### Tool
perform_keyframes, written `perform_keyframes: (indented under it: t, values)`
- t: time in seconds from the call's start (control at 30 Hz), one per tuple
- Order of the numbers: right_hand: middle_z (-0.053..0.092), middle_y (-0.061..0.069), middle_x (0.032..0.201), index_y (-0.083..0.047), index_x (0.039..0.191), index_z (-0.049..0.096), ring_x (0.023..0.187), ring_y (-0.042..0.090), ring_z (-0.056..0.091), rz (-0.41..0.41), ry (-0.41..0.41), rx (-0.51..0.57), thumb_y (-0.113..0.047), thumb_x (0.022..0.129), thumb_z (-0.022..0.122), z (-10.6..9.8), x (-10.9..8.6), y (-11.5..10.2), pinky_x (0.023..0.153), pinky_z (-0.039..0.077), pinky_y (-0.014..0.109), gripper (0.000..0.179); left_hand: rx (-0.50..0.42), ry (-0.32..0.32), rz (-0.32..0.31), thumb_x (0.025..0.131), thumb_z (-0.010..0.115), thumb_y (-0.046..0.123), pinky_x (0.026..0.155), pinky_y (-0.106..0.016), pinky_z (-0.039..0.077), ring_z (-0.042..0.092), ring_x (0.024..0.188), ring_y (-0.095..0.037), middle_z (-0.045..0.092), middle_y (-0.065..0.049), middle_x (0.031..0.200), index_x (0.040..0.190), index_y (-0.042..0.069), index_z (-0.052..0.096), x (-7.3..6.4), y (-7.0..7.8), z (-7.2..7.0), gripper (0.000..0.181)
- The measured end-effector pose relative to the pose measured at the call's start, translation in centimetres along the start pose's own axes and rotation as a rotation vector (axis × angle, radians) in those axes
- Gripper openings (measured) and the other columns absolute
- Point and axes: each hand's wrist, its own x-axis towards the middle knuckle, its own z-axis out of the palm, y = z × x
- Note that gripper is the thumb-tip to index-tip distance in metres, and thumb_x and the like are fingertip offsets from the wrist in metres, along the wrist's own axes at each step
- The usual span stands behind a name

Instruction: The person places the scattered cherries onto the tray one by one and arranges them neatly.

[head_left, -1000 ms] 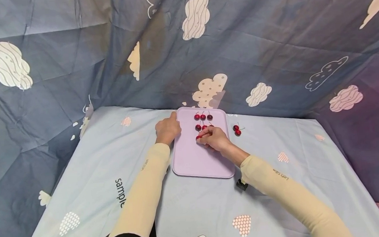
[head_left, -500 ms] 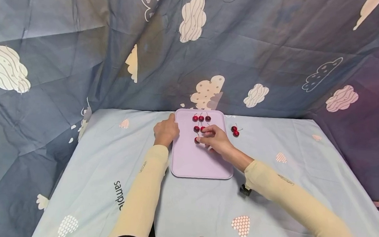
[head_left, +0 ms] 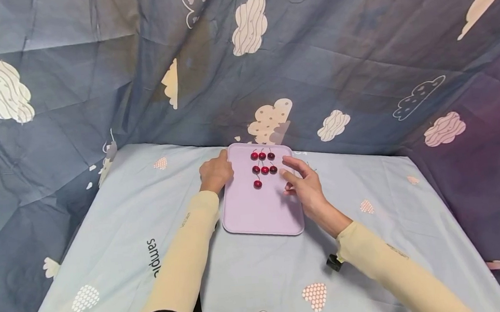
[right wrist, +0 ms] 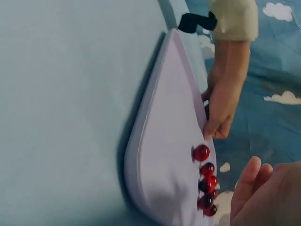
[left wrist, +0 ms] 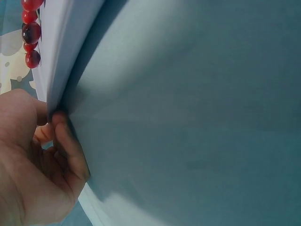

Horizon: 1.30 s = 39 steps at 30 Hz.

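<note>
A lilac tray (head_left: pixel 260 215) lies on the pale blue cloth. Its upper part bears red cherries (head_left: pixel 264 171), stems pointing away: two rows of three, and a single cherry (head_left: pixel 258 184) below them at the left. My left hand (head_left: pixel 216 172) grips the tray's left edge; in the left wrist view its thumb and fingers pinch the rim. Over the tray's right edge hovers my right hand (head_left: pixel 309 188), fingers apart and loosely bent, holding nothing. The loose cherries right of the tray are mostly hidden behind this hand.
Pale blue cloth (head_left: pixel 361 254) with printed hearts covers the table. Dark fabric (head_left: pixel 209 72) with cloud prints hangs behind and at both sides. A small black device (head_left: pixel 334 262) sits at my right wrist.
My right hand has let go of the lowest cherry, which stays on the tray. It has moved right, over the tray's right edge. My left hand keeps its grip.
</note>
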Motion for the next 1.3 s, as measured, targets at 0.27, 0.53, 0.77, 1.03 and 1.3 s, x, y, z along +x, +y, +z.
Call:
perform_keyframes:
  t: [0.27,0.53,0.77,1.03,1.3]
  values:
    - [0.063,0.001,0.139,-0.02,0.148,0.06,0.059,0.006,0.052,0.04,0.098,0.104,-0.017,0.104,0.068,-2.8,0.6,0.9,0.054,0.052,0.019,0.044,0.0,0.002,0.005,0.111,0.045,0.035,0.098,-0.053,0.054,0.069,0.114,-0.038,0.072,-0.016,0.122,0.15,0.018,0.043,-0.4,0.2,-0.2,0.042]
    - [0.062,-0.005,0.125,-0.023,0.147,0.061,0.056,0.005,0.053,0.1,0.193,0.142,-0.019,0.107,0.063,-6.3,2.0,2.0,0.054,0.053,0.02,0.041,-0.003,0.006,0.011,0.111,0.045,0.035,0.097,-0.053,0.053,0.069,0.113,-0.038,0.073,-0.016,0.122,0.15,0.019,0.043,-0.2,0.3,0.0,0.042]
    - [0.05,0.001,0.152,-0.017,0.154,0.054,0.062,0.004,0.049,0.155,0.251,0.119,-0.002,0.11,0.043,-7.8,2.6,3.2,0.057,0.053,0.019,0.048,-0.009,0.002,0.004,0.111,0.045,0.034,0.098,-0.053,0.053,0.068,0.113,-0.038,0.072,-0.016,0.123,0.151,0.019,0.043,-0.3,0.4,-0.1,0.042]
    - [0.059,0.006,0.146,-0.014,0.153,0.053,0.06,0.003,0.051,0.195,0.252,0.101,-0.01,0.106,0.063,-7.5,3.1,4.2,0.053,0.05,0.018,0.049,-0.005,-0.014,-0.014,0.112,0.044,0.036,0.099,-0.052,0.052,0.068,0.115,-0.038,0.072,-0.015,0.126,0.152,0.019,0.042,-0.4,0.3,0.0,0.044]
    - [0.061,0.008,0.143,-0.012,0.151,0.054,0.058,0.004,0.051,0.187,0.239,0.065,-0.007,0.103,0.067,-7.0,3.2,4.5,0.05,0.047,0.017,0.05,-0.009,0.02,0.002,0.111,0.046,0.034,0.098,-0.052,0.053,0.068,0.113,-0.038,0.072,-0.015,0.12,0.148,0.018,0.044,-0.6,0.3,-0.1,0.04]
